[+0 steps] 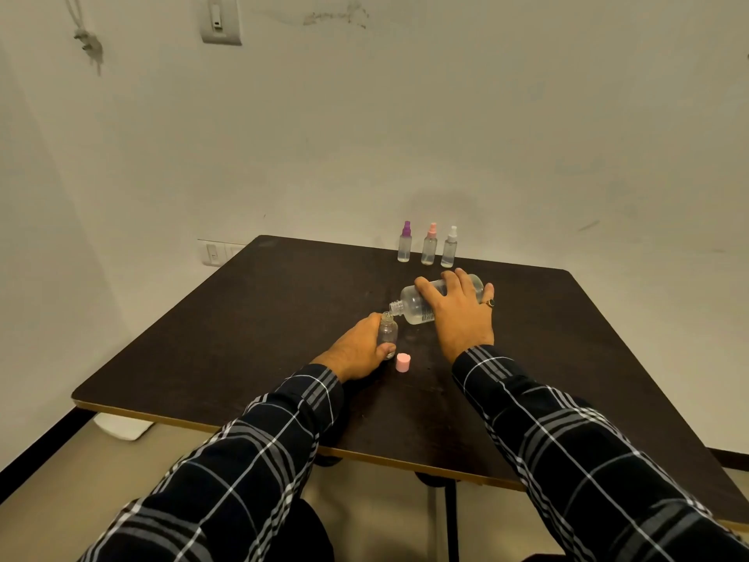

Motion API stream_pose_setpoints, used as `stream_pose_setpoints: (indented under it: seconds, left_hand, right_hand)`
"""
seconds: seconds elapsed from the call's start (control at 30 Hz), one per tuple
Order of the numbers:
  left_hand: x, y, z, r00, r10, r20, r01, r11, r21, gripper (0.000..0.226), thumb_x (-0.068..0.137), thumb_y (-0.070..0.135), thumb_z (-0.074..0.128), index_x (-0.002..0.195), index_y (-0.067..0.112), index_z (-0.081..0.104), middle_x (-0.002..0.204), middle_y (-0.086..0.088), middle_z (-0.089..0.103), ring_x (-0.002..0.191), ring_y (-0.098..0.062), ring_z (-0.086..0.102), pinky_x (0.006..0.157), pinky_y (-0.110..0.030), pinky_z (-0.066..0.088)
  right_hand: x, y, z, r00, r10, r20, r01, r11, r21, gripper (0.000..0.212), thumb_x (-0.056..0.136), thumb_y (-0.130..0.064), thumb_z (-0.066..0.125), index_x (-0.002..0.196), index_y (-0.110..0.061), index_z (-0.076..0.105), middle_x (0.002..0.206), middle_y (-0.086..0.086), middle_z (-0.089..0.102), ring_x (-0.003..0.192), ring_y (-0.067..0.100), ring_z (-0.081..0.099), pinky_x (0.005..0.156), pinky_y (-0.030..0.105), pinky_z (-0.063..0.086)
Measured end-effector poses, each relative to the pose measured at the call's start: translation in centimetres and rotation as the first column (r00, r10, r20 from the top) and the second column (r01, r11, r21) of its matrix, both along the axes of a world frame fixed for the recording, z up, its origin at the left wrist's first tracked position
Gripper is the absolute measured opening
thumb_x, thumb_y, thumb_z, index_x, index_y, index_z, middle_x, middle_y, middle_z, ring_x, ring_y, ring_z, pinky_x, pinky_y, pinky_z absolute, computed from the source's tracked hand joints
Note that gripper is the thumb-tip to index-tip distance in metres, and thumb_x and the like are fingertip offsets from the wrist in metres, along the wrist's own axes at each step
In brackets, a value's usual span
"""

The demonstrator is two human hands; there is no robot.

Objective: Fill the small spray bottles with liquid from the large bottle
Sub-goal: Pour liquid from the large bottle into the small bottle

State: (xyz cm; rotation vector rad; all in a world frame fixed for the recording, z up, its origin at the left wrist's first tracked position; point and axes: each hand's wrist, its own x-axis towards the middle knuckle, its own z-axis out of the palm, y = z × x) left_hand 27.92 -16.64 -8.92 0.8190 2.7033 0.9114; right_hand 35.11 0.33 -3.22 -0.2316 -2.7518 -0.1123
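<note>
My right hand (460,314) grips the large clear bottle (413,304), tipped on its side with its open neck pointing left and down. The neck meets the mouth of a small clear bottle (388,332) that stands upright on the dark table (243,338). My left hand (356,350) holds this small bottle, thumb in front and fingers behind. A pink cap (403,362) stands on the table just right of it. Three small spray bottles stand in a row near the far edge: purple-topped (405,243), pink-topped (430,245), white-topped (450,247).
A pale wall runs close behind the table. A wall socket plate (213,253) sits at the table's far left corner. On the floor under the table's near left edge lies a white object (121,427).
</note>
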Motion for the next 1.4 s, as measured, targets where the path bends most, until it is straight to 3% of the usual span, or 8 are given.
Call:
stream_pose_setpoints:
  seconds: [1.4]
  left_hand:
    - [-0.01,-0.01,-0.03,1.0,0.0,0.007,0.0,1.0,0.0,0.05,0.099,0.031,0.062,0.142,0.019,0.04,0.135,-0.004,0.052,0.117,-0.02,0.056,0.105,-0.042,0.048]
  right_hand:
    - [-0.53,0.3,-0.1,1.0,0.016,-0.011,-0.015,0.999,0.033,0.08,0.086,-0.014,0.072,0.147,-0.04,0.026,0.153,0.012,0.027,0.149,0.033,0.011,0.113,0.07,0.015]
